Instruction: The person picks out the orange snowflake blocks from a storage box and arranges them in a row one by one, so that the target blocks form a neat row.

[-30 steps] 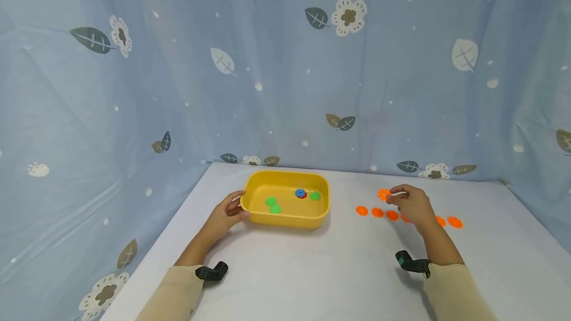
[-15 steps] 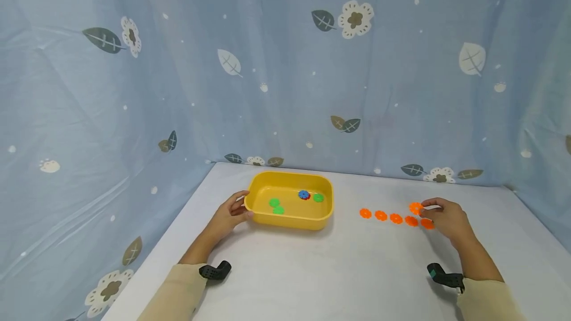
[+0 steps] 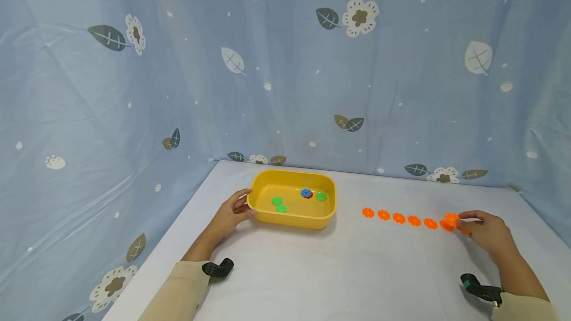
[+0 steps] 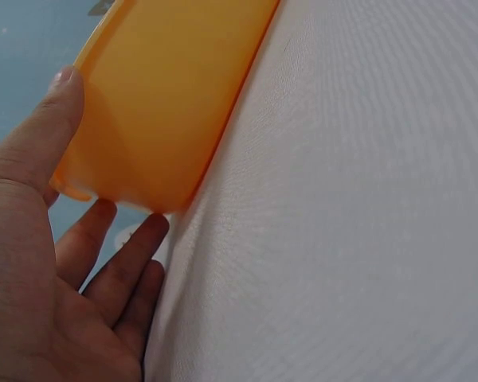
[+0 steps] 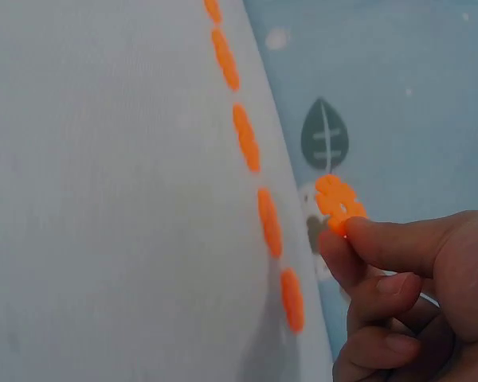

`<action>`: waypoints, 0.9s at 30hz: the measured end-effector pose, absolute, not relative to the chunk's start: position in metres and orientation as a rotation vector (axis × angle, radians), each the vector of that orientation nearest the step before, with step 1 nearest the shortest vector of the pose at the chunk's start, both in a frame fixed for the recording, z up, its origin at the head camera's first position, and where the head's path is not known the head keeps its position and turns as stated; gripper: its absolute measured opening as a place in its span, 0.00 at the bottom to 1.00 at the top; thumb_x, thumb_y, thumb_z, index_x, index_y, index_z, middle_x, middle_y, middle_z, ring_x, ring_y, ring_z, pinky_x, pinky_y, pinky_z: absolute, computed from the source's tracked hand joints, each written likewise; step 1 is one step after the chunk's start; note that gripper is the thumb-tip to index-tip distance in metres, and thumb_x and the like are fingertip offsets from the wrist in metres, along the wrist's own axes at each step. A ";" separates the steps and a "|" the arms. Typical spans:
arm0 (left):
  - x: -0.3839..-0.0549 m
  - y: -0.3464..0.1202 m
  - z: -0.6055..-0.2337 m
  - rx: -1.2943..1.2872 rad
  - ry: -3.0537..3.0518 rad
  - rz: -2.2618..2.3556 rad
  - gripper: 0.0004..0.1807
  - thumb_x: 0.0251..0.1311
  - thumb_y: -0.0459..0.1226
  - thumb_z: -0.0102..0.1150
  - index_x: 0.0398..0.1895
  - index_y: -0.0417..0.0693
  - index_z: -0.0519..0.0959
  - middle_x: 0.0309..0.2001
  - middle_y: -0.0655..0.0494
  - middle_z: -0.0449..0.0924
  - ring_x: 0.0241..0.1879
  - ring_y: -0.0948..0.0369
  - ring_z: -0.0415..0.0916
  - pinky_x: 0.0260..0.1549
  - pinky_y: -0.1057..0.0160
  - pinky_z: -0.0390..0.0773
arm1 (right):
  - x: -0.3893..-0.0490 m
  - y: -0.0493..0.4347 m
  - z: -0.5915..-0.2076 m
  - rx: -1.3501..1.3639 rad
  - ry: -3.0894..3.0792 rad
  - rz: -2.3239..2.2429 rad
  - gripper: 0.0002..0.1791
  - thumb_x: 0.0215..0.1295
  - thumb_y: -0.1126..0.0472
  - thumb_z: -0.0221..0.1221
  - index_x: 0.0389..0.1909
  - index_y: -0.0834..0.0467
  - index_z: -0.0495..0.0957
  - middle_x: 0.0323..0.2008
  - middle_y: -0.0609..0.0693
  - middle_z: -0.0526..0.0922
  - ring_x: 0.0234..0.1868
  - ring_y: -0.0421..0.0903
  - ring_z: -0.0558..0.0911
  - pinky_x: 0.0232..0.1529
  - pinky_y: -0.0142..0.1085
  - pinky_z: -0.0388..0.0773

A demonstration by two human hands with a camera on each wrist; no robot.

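My right hand (image 3: 488, 232) pinches an orange flower-shaped interlocking disc (image 5: 338, 203) between thumb and index finger, held up over the table. Beneath and left of it runs a line of flat orange discs (image 3: 414, 220); the held disc and fingers partly cover those at the right end in the head view. At the left, my left hand (image 3: 229, 216) grips the near end of a yellow plastic tub (image 4: 167, 95), thumb at one corner and fingertips against the end wall. Inside the tub lie green discs (image 3: 277, 201) and a blue disc (image 3: 306, 193) overlapping a red one (image 3: 311, 195).
A white cloth covers the table (image 3: 339, 271). Blue patterned curtains (image 3: 276, 88) rise behind it and along the sides. Each wrist carries a black camera mount (image 3: 218, 268) near the beige sleeve.
My right hand has travelled rightward along the orange line, carrying the pinched disc toward its right end. The left hand stays on the tub. The head view has shifted slightly.
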State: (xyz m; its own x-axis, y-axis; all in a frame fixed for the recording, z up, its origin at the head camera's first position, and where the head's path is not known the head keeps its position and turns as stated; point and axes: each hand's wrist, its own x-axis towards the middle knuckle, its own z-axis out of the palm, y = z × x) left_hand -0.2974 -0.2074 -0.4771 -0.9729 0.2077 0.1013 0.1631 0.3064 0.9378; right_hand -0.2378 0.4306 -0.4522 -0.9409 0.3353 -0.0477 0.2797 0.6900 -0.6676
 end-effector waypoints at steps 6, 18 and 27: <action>-0.297 -0.206 -0.477 0.354 2.504 1.798 0.44 0.50 0.48 0.74 0.70 0.56 0.64 0.67 0.48 0.68 0.58 0.51 0.74 0.58 0.51 0.72 | -0.236 0.451 -0.461 -0.613 -2.821 1.041 0.26 0.66 0.54 0.59 0.56 0.70 0.71 0.43 0.71 0.77 0.35 0.54 0.77 0.24 0.36 0.70; -0.297 -0.205 -0.475 0.338 2.488 1.778 0.43 0.54 0.44 0.72 0.72 0.53 0.61 0.68 0.46 0.65 0.60 0.50 0.72 0.58 0.51 0.71 | -0.229 0.472 -0.461 -0.792 -2.760 1.049 0.24 0.67 0.60 0.59 0.56 0.73 0.69 0.42 0.73 0.75 0.36 0.58 0.76 0.21 0.35 0.69; -0.277 -0.200 -0.449 0.366 2.495 1.744 0.42 0.58 0.41 0.69 0.73 0.46 0.60 0.68 0.41 0.64 0.61 0.46 0.70 0.59 0.50 0.70 | -0.228 0.476 -0.461 -0.824 -2.809 0.966 0.22 0.67 0.61 0.57 0.53 0.75 0.68 0.43 0.74 0.72 0.39 0.64 0.73 0.29 0.46 0.71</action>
